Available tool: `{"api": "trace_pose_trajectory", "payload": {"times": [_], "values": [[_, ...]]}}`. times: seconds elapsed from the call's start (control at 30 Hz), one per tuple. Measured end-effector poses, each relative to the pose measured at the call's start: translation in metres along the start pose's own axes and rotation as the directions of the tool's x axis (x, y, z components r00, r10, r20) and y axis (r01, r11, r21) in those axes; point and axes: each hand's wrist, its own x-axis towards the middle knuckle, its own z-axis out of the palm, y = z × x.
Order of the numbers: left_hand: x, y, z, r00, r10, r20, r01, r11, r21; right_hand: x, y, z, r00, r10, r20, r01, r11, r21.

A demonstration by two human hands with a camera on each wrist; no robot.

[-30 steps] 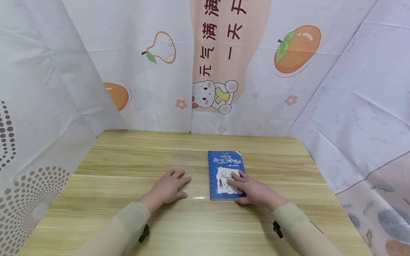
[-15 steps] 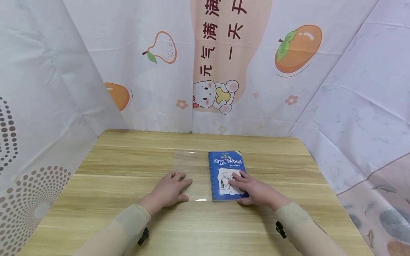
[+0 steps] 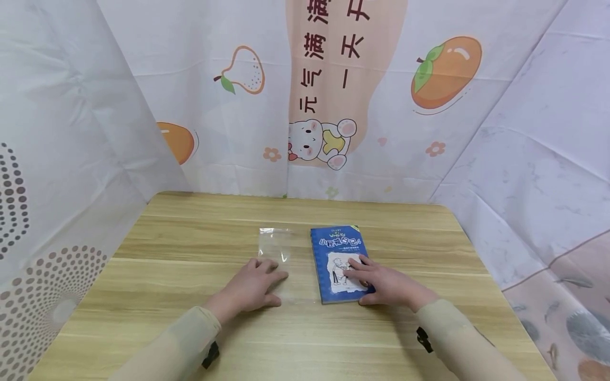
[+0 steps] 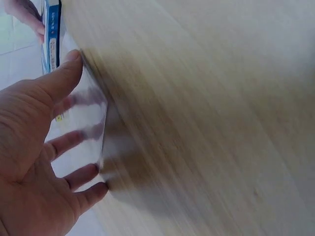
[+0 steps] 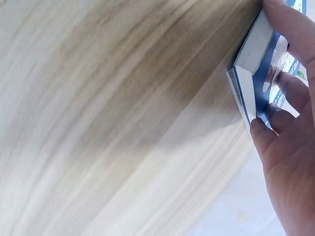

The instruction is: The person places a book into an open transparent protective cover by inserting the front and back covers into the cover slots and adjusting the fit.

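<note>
A blue paperback book [image 3: 329, 243] lies cover up on the table, turned slightly, with a cartoon drawing on its front. My right hand [image 3: 388, 286] rests on its lower right part, fingers spread over the cover and thumb at the near edge. Left of the book lies a clear plastic sheet [image 3: 275, 246], its far part bent and catching light. In the right wrist view clear film [image 5: 234, 83] sticks out under the book. My left hand [image 3: 250, 288] rests on the sheet with spread fingers; in the left wrist view they touch the clear plastic [image 4: 96, 115].
The wooden table [image 3: 200, 222] has rounded far corners. Behind it hangs a white curtain [image 3: 190, 79] printed with fruit and lettering. More cloth [image 3: 538, 153] closes in the right side and the left.
The book has turned slightly anticlockwise and slid a little right and nearer, together with my right hand. The plastic's far edge has shifted nearer and buckled. My left hand has moved slightly nearer.
</note>
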Motion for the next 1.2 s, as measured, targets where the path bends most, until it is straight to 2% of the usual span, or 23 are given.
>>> {"api": "trace_pose_trajectory", "payload": {"times": [0.1,0.23,0.47,0.6,0.87,1.07,1.2], "values": [[-0.003,-0.004,-0.003,0.999,0.043,0.002,-0.043,0.999,-0.010,-0.001,0.000,-0.002,1.000,0.001,0.011,-0.001,1.000,0.004],[-0.006,-0.012,-0.002,0.997,0.067,0.025,-0.067,0.998,-0.011,-0.001,0.000,-0.004,1.000,-0.004,0.021,0.004,1.000,-0.001],[-0.012,-0.023,-0.002,0.997,0.067,0.033,-0.066,0.998,-0.020,0.000,0.001,-0.006,0.999,0.015,0.043,-0.015,1.000,0.015],[-0.016,-0.029,-0.005,0.997,0.067,0.035,-0.067,0.998,-0.013,0.000,0.001,-0.008,0.999,0.008,0.051,-0.007,1.000,-0.013],[-0.019,-0.036,-0.006,0.998,0.025,0.056,-0.022,0.999,-0.049,-0.001,-0.005,-0.015,0.999,-0.016,0.041,0.019,0.997,-0.075],[-0.016,-0.038,-0.004,0.996,-0.059,0.061,0.064,0.995,-0.076,-0.006,-0.007,-0.013,0.997,-0.062,-0.036,0.056,0.988,-0.146],[-0.011,-0.038,-0.003,0.992,-0.095,0.081,0.100,0.993,-0.059,-0.010,-0.006,-0.011,0.994,-0.048,-0.097,0.031,0.985,-0.169]]}}
